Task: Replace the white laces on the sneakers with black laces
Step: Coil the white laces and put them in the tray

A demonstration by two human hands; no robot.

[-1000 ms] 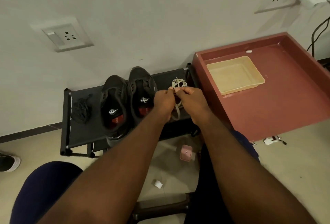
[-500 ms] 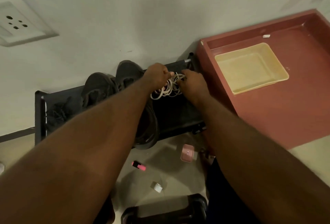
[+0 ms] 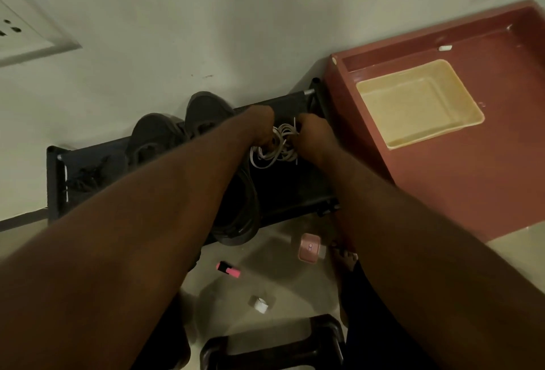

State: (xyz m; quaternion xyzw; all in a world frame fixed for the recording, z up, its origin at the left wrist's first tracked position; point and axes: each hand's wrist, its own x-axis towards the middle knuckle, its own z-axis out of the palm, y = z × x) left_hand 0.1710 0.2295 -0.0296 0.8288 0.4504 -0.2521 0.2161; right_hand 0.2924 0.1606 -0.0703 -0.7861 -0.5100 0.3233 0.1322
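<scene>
Two dark sneakers (image 3: 159,136) stand side by side on a low black rack (image 3: 295,186) against the wall; my left forearm hides much of the right one. A bundle of white laces (image 3: 274,151) lies on the rack's right part. My left hand (image 3: 259,126) and my right hand (image 3: 314,136) flank the bundle, their fingers curled into its loops. A heap of black laces (image 3: 85,176) sits at the rack's left end, dim and partly hidden by my arm.
A red-brown tray table (image 3: 472,180) with a cream tray (image 3: 418,104) stands right of the rack. On the floor lie a pink case (image 3: 308,247), a pink marker (image 3: 228,270) and a small white piece (image 3: 260,304). A black stool edge (image 3: 271,343) is below.
Both hands carried the white laces from mid-air down onto the rack's right part. My head has leaned forward and closer.
</scene>
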